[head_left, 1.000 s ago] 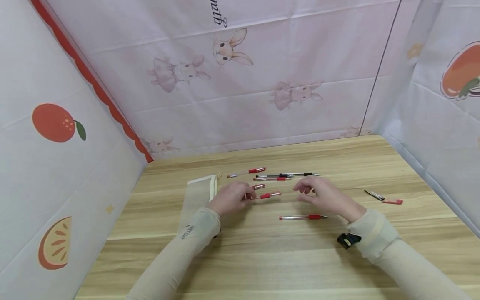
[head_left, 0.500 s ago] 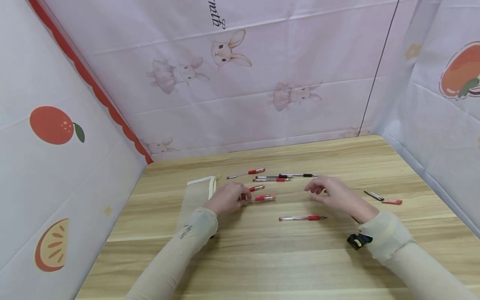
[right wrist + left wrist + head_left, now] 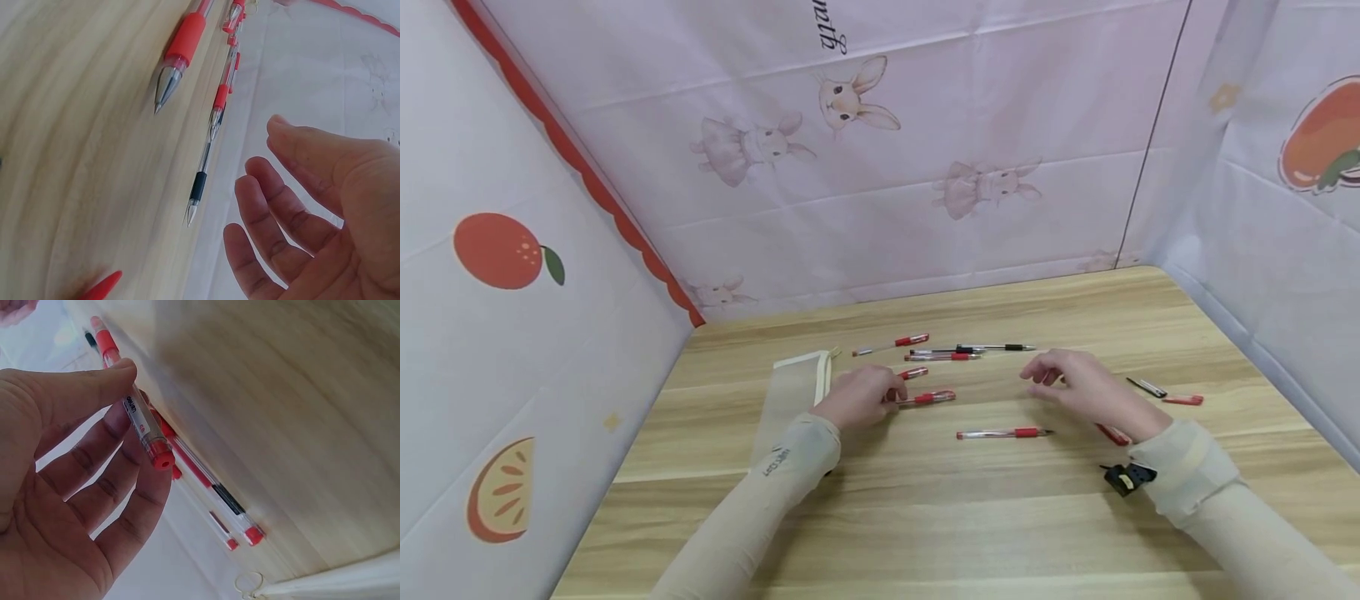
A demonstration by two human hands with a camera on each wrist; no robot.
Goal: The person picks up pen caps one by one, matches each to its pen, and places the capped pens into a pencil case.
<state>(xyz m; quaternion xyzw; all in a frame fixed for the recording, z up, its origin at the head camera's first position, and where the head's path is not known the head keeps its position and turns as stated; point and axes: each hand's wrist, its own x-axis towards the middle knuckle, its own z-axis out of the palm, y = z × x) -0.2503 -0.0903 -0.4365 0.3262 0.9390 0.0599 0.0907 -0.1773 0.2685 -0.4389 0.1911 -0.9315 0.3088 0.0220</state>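
Note:
My left hand [image 3: 861, 395] pinches a red gel pen [image 3: 142, 419] between thumb and fingers, low over the table. The pen's red end plug faces the left wrist camera; its red grip points right in the head view. Nothing is in my right hand [image 3: 1067, 379], which hovers right of the pens with loosely bent fingers. An uncapped red pen [image 3: 996, 433] lies nearer me, its bare metal tip showing in the right wrist view. A red pen cap [image 3: 1112, 434] lies beneath my right wrist. Just beyond the held pen lies another red pen [image 3: 915, 373], partly hidden by my left hand.
Farther back lie a red pen [image 3: 912, 340], a black pen [image 3: 1011, 347] and a red pen [image 3: 955, 357] beside another black one. A black cap [image 3: 1146, 387] and a red cap [image 3: 1182, 400] lie at right. A pale mesh pouch [image 3: 790, 392] lies by my left hand.
My right hand has moved right, away from the held pen's end. The red cap under the right wrist now shows. My left hand keeps its pinch, with the pen slightly lower and farther left.

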